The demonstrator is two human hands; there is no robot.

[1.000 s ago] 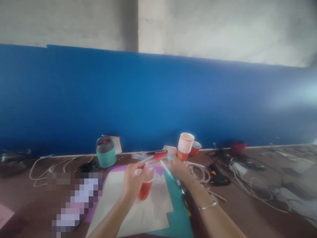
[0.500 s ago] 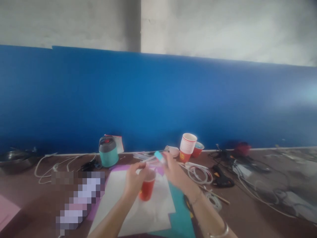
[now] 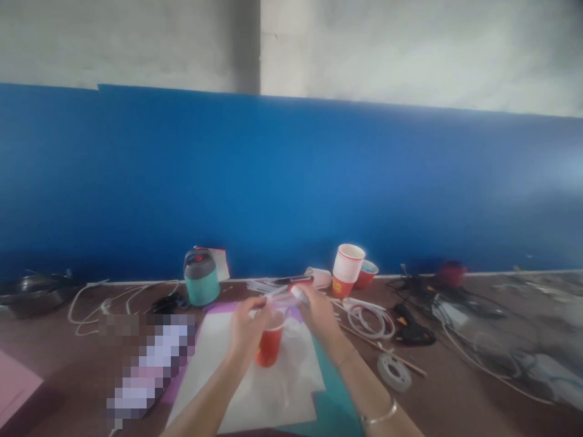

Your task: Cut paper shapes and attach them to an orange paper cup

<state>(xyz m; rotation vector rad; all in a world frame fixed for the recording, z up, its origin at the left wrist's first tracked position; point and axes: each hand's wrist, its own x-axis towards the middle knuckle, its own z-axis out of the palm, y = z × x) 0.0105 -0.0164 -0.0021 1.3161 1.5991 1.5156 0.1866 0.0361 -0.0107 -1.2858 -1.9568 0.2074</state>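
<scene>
My left hand is closed in a pinch just above and left of a red paper cup. A thin pale strip sticks out from its fingertips toward the right. The cup stands upright on the white sheet, its rim partly covered by the fingers. My right hand is closed around a small white tube, mostly hidden by the fingers. The fingertips of both hands are apart, facing each other over the cup. Blur hides finer detail there.
White paper overlaps teal and purple sheets. Behind stand a teal flask and stacked paper cups. To the right lie coiled tubing, a tape roll, a black glue gun and tangled cables. A blue panel closes the back.
My right hand has tipped the tube, so its light-blue end no longer shows and a white part faces me. My left hand has stayed nearly still above the cup.
</scene>
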